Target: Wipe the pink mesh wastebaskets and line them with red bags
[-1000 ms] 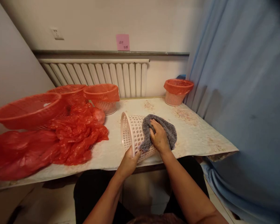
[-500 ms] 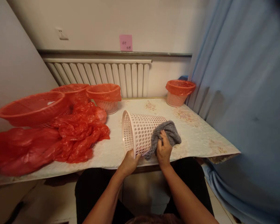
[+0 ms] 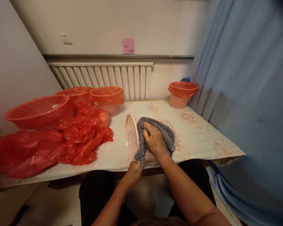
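Note:
A pale pink perforated plastic basket (image 3: 132,138) lies on its side near the table's front edge, its open mouth facing left. My left hand (image 3: 135,172) is closed on the basket's rim at the lower front. Over the basket's side is spread a grey cloth (image 3: 167,135). My right hand (image 3: 153,138) presses down on this cloth, gripping it with bent fingers. The cloth hides much of the basket's upper side.
Baskets lined with red plastic bags stand at the left (image 3: 37,110) and back (image 3: 110,108), and another lined basket (image 3: 180,100) at the back right. Crumpled red bags (image 3: 82,138) cover the table's left part. A blue curtain (image 3: 245,94) hangs at the right.
My right hand has slid the cloth leftward along the basket, from its base end toward the rim. My left hand stays at the rim.

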Demonstrator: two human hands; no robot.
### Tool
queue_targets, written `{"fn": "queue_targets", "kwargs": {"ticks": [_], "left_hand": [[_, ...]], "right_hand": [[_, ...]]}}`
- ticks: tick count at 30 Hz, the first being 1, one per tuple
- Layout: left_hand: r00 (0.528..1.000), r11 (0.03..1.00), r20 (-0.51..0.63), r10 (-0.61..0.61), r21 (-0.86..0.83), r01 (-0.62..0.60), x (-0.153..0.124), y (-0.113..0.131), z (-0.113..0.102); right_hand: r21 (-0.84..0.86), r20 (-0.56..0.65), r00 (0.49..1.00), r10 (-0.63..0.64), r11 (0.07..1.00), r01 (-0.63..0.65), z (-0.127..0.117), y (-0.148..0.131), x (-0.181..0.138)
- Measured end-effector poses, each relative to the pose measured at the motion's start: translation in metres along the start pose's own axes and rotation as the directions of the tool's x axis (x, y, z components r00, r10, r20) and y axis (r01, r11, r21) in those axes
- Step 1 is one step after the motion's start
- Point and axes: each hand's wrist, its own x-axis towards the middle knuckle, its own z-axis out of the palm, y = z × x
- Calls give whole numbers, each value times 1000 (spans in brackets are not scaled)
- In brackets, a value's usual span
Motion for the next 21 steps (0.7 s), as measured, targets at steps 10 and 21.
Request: {"fn": "queue_targets", "kwargs": {"ticks": [10,21], "left_hand": [[997,970,-50,52,-235,-63,14,44,-3],[999,981,-52,-6,-194,-4,20,46,-7]], "right_hand": [[-35,38,998,-52,998,53,-12,-1,-25],[-35,-52,999,-17,999,15,-8,37,-38]]}}
